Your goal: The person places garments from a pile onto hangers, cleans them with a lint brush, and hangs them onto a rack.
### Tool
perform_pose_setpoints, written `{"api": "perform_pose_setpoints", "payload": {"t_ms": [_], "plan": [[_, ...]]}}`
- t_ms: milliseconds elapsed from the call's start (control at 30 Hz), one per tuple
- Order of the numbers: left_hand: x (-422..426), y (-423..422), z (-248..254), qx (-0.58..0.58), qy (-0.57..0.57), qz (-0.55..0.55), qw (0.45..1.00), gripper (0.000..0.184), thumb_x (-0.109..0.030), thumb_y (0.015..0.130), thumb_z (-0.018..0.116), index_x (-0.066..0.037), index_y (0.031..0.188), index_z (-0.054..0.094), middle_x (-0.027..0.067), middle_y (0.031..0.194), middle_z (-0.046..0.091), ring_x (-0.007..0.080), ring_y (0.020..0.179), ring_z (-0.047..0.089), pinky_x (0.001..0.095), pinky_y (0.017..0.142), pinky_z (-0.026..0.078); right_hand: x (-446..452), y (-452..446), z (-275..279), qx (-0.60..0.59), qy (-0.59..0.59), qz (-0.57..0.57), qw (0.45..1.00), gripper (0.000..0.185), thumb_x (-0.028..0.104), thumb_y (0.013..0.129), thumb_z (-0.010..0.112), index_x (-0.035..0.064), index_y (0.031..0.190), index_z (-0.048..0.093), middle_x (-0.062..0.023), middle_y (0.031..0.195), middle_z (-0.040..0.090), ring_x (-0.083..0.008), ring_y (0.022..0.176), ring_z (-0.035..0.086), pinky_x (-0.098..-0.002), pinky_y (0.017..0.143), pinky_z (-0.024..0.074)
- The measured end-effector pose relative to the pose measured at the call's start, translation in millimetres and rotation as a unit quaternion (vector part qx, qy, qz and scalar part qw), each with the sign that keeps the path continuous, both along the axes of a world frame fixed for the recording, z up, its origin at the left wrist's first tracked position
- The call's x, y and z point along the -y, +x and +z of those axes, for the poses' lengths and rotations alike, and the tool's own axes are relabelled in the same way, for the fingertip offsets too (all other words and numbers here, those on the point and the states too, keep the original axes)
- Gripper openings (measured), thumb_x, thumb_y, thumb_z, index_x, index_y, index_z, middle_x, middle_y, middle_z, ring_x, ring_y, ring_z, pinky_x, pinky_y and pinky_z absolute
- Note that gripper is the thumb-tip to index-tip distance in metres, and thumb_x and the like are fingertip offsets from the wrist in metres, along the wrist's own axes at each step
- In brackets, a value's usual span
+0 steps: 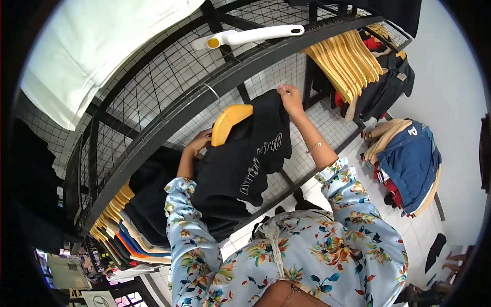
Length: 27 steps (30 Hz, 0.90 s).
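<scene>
Black garment (232,171) with outlined lettering hangs in front of the wearer, below the black rail (250,63) of a mesh rack. Wooden hanger (231,122) shows at the neck opening; its metal hook (213,92) reaches up to the rail. Hook appears to be over the bar, though the seat itself is hard to make out.

Right hand (290,99): closed, pinching the upper edge of the garment and holding that side up and out from the hanger. Left hand (197,144): at the other side, fingers curled beside the hanger's lower end. Cannot tell whether it grips wood, cloth or both.

How far along: hanger looks to be within the garment, and at the rail, so I judge most of this done. Not settled: the front drapes aslant with loose folds, and the raised side is hand-held. Whether both shoulders sit on the hanger is hidden by cloth.

Around: dark clothing (148,212) hangs just beyond the left hand, then a row of coloured garments (135,241). Past the right hand, wooden hangers (348,61) packed close. White handled tool (266,34) lies on the mesh above.
</scene>
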<state>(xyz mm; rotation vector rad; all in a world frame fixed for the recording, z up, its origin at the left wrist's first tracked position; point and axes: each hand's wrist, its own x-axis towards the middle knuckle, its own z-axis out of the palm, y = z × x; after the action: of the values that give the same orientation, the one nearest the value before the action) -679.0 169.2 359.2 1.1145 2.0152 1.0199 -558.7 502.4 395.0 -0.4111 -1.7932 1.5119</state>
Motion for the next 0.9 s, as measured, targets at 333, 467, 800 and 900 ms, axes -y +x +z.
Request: {"api": "perform_pose_setpoints", "payload": {"t_ms": [333, 467, 800, 900], "plan": [[25, 68, 115, 0.084, 0.055, 0.199, 0.975, 0.042, -0.028, 0.081, 0.054, -0.010, 0.118, 0.048, 0.0011, 0.115, 0.050, 0.0140, 0.103, 0.046, 0.0281, 0.087, 0.034, -6, 41, 30, -0.016, 0.163, -0.005, 0.986, 0.017, 0.014, 0.075, 0.057, -0.0031, 0.075, 0.060, -0.0148, 0.085, 0.057, -0.0263, 0.084, 0.054, -0.0315, 0.075, 0.0405], [59, 141, 125, 0.014, 0.181, 0.231, 0.956, 0.034, -0.013, 0.083, 0.053, -0.004, 0.116, 0.047, 0.0064, 0.114, 0.051, 0.0158, 0.103, 0.048, 0.0264, 0.089, 0.034, 6, 73, 85, -0.102, 0.297, -0.030, 0.949, 0.016, 0.014, 0.076, 0.058, -0.0012, 0.081, 0.058, -0.0136, 0.082, 0.057, -0.0268, 0.080, 0.054, -0.0329, 0.074, 0.0409], [38, 246, 41, -0.148, 0.288, 0.572, 0.753, 0.024, -0.008, 0.081, 0.057, 0.001, 0.103, 0.056, 0.0044, 0.091, 0.058, 0.0075, 0.080, 0.052, 0.0181, 0.073, 0.040, -60, 49, 71, 0.148, 0.202, 0.203, 0.947, 0.018, 0.015, 0.084, 0.055, -0.0015, 0.090, 0.056, -0.0027, 0.087, 0.057, -0.0098, 0.084, 0.051, -0.0245, 0.075, 0.0405], [34, 247, 40, -0.121, 0.224, 0.611, 0.749, 0.023, -0.009, 0.082, 0.057, 0.003, 0.102, 0.058, 0.0061, 0.093, 0.060, 0.0099, 0.083, 0.055, 0.0205, 0.076, 0.042, -63, 65, 67, 0.055, 0.172, 0.293, 0.939, 0.023, 0.017, 0.084, 0.055, -0.0002, 0.099, 0.057, 0.0000, 0.088, 0.058, -0.0090, 0.080, 0.051, -0.0234, 0.074, 0.0403]]}}
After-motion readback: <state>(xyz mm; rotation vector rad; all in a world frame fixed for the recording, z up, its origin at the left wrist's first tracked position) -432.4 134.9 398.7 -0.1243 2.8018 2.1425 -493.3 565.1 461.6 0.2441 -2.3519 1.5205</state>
